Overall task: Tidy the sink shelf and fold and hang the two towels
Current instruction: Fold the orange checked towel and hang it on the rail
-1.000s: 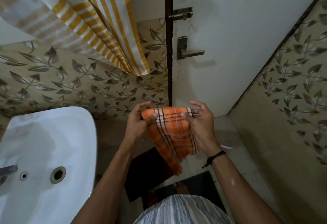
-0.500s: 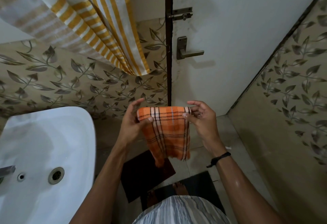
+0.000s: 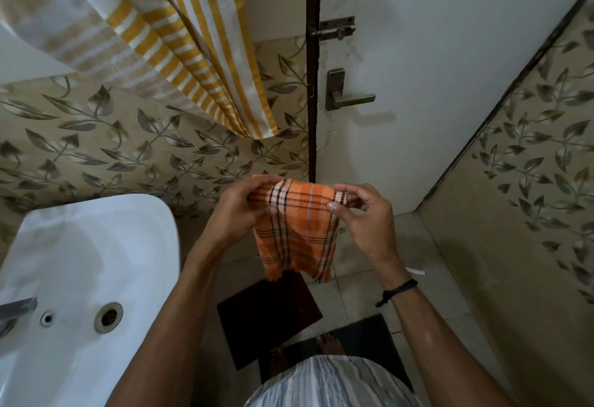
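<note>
A small orange checked towel (image 3: 297,233) hangs folded in front of me, over the floor. My left hand (image 3: 238,210) pinches its top left corner and my right hand (image 3: 360,213) pinches its top right edge, so the upper fold lies stretched between them. Its fringed lower edge dangles free. A yellow-and-white striped towel (image 3: 193,40) hangs from above on the wall at the upper left, its lower corner reaching down beside the door frame. The sink shelf is out of view.
A white basin (image 3: 80,265) with a drain and part of a tap sits at the lower left. A white door (image 3: 418,85) with a bolt and lever handle faces me. Two dark mats (image 3: 266,316) lie on the tiled floor by my feet.
Both hands have shifted along the orange towel's top edge and pulled it straighter; the towel now hangs flatter and squarer than a second ago. The striped towel has not moved.
</note>
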